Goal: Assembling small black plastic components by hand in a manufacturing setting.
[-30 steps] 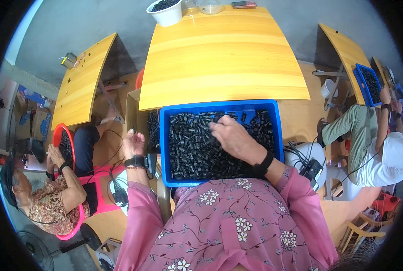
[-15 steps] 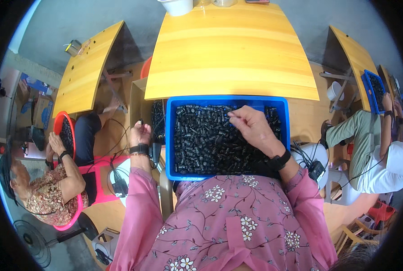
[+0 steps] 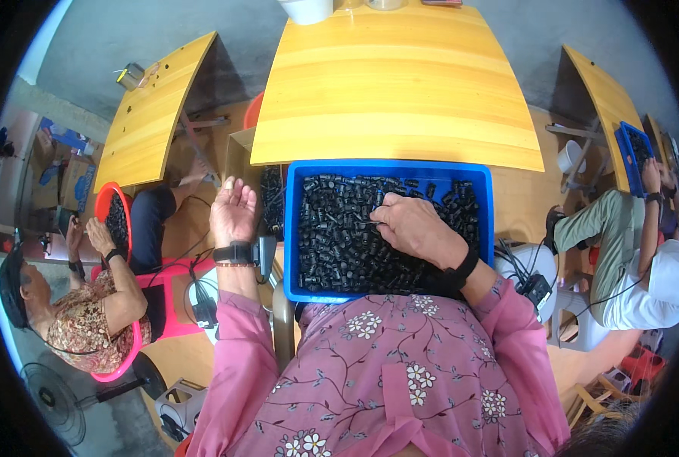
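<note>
In front of my body rests a blue plastic tray (image 3: 291, 228) filled with small black cylindrical parts (image 3: 332, 244). My right hand (image 3: 417, 230) is over the middle of the tray, thumb and fingers pinched together just above the parts. A thin sliver shows at the fingertips, too small to name. To the left of the tray my left hand (image 3: 234, 213) is open, palm up, fingers stretched and holding nothing that shows. Close beside it, an open cardboard box (image 3: 238, 156) has more black parts (image 3: 272, 190) in it.
Beyond the tray stands a yellow wooden table (image 3: 393, 91), with a white tub (image 3: 307, 11) at its far edge. Cables with a black adapter (image 3: 536, 288) lie on a stool at right. A person (image 3: 88, 305) with a red basin (image 3: 105, 199) sits left; another person (image 3: 644, 282) sits right.
My left hand has opened; before, its fingers were curled with a small dark piece at the tips. My right hand has moved slightly left and down toward the parts.
</note>
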Demonstrator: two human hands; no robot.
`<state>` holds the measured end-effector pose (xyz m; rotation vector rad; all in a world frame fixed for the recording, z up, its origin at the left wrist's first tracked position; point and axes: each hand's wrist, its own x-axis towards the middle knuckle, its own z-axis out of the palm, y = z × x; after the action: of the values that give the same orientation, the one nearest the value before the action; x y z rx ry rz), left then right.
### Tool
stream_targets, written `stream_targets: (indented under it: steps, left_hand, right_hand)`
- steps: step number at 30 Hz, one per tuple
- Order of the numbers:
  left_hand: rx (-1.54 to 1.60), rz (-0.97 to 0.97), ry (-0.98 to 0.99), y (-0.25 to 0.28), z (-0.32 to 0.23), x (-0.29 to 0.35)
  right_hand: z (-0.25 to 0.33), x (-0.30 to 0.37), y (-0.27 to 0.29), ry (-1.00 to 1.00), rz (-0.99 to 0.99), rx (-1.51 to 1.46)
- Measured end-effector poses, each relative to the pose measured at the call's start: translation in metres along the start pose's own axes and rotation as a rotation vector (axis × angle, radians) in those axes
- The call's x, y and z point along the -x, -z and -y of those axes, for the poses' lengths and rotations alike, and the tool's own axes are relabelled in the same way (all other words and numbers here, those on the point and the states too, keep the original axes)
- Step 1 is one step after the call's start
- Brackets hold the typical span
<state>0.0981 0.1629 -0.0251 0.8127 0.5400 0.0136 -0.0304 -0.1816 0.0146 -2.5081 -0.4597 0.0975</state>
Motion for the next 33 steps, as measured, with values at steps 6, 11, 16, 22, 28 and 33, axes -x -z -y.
stream_targets:
  steps: [6, 11, 16, 22, 28, 33]
  left_hand:
    - [-0.120, 0.473, 0.047, -0.057, 0.003, 0.081]
    - [-0.280, 0.680, 0.162, -0.084, 0.036, 0.139]
    - [-0.409, 0.727, 0.314, -0.093, 0.073, 0.162]
    - [-0.358, 0.704, 0.385, -0.091, 0.098, 0.155]
    - [-0.343, 0.740, 0.382, -0.085, 0.104, 0.148]
    - [-0.321, 0.688, 0.420, -0.089, 0.102, 0.150]
  right_hand:
    - [-0.009, 0.005, -0.009, 0.040, -0.081, -0.114]
    - [-0.011, 0.008, 0.006, -0.013, -0.234, -0.528]
    - [-0.004, 0.015, 0.014, -0.072, -0.312, -0.854]
    - [0.008, 0.019, 0.017, -0.066, -0.296, -0.786]
    - [0.009, 0.018, 0.014, -0.053, -0.295, -0.853]
    - [0.003, 0.017, 0.010, -0.020, -0.305, -0.838]
